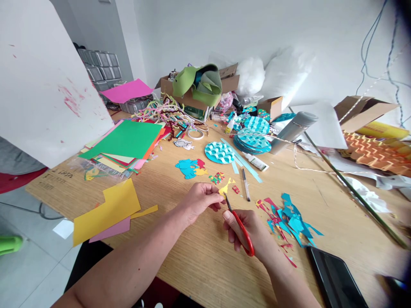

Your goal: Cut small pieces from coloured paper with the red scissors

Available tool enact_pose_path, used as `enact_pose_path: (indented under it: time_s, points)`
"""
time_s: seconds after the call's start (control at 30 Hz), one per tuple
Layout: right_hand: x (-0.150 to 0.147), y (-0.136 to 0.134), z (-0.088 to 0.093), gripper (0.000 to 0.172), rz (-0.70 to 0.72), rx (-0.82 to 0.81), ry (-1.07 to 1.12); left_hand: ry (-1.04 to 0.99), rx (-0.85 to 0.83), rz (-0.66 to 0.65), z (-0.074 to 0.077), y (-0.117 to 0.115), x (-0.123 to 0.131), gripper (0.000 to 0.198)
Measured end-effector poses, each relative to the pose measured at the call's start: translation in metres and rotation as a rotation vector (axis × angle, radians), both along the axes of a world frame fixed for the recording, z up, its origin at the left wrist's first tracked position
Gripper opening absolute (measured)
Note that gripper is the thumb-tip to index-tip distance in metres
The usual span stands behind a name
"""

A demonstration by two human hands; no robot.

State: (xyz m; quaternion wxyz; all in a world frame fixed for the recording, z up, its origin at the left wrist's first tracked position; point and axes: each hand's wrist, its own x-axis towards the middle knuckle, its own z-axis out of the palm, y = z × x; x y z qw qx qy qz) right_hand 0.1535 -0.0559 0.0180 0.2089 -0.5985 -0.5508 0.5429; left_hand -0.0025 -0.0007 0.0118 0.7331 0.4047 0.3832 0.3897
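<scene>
Between the thumb and fingers of my left hand (204, 199) is a small yellow paper piece (225, 187), pinched over the middle of the table. My right hand (245, 226) grips a pair of red-handled scissors (242, 231). Their blade tips meet the lower edge of the yellow paper, close to my left fingertips. Just beyond lie blue paper cutouts (186, 168), a heap of tiny coloured paper bits (217, 178) and a small red cutout (236, 189). A pen (245, 185) rests to the right of them.
Paper scraps (293, 218) and a black phone (335, 278) lie at the right. Yellow paper (109, 211) and a stack of coloured sheets (125, 139) are at the left. Further back stand round blue paper discs (252, 141), a glue tube (257, 162) and a grey cylinder (295, 130).
</scene>
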Motion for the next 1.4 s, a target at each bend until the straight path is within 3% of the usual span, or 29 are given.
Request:
enact_pose_path:
  time_s: [0.7,1.4]
  points:
    - [0.001,-0.0009,0.0007,0.053,0.04,-0.005,0.028,0.077,0.073,0.019,0.0005,0.0007,-0.0013,0.015]
    - [0.0006,-0.0009,0.0022,0.052,0.035,0.012,0.007,0.044,-0.003,-0.042,-0.001,0.0006,-0.0022,0.019]
